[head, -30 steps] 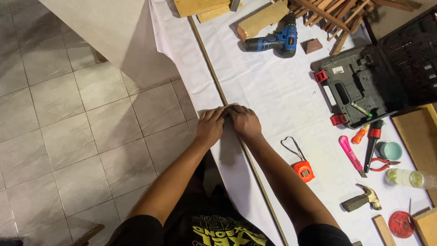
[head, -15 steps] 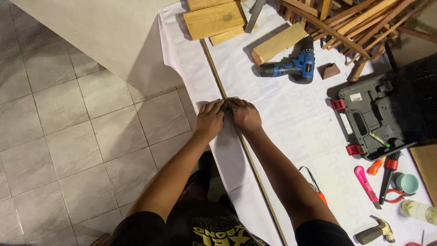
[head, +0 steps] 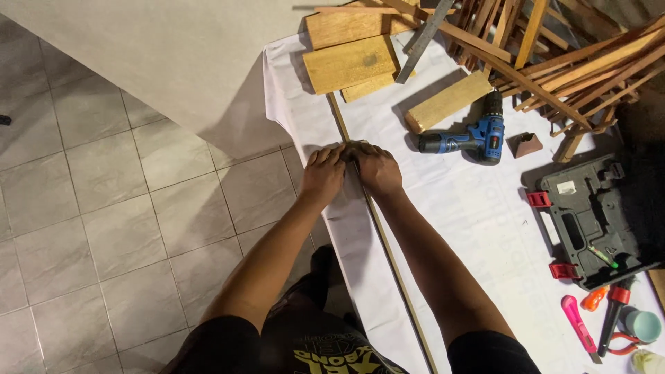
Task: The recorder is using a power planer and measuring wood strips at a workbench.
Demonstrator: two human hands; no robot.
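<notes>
Grey tiled floor on the left, one long table [head: 485,228] under a white cover on the right, seen from above. One thin wooden strip [head: 388,253] lies lengthwise on the cover near the table's left edge, running from the boards at the far end back toward the person. Both hands meet on it about a third of the way down: left hand [head: 324,173] and right hand [head: 377,170] side by side, touching each other, fingers curled down over the strip and pressing it to the cover (a small dark thing shows between the fingertips, cannot tell what).

Far end: three flat wooden boards [head: 350,62] stacked loosely, one separate wooden block [head: 449,102] just right of them, one grey metal bar lying across the boards. A tangled pile of wooden slats [head: 554,55] fills the top right corner. One blue cordless drill [head: 467,138] lies on its side right of the hands, one small brown block [head: 526,144] beside it. One open dark tool case [head: 596,221] with two red latches near the right edge. Below it: one pink utility knife [head: 578,325], one pair of red-handled pliers [head: 613,315], one teal cup [head: 641,324].
</notes>
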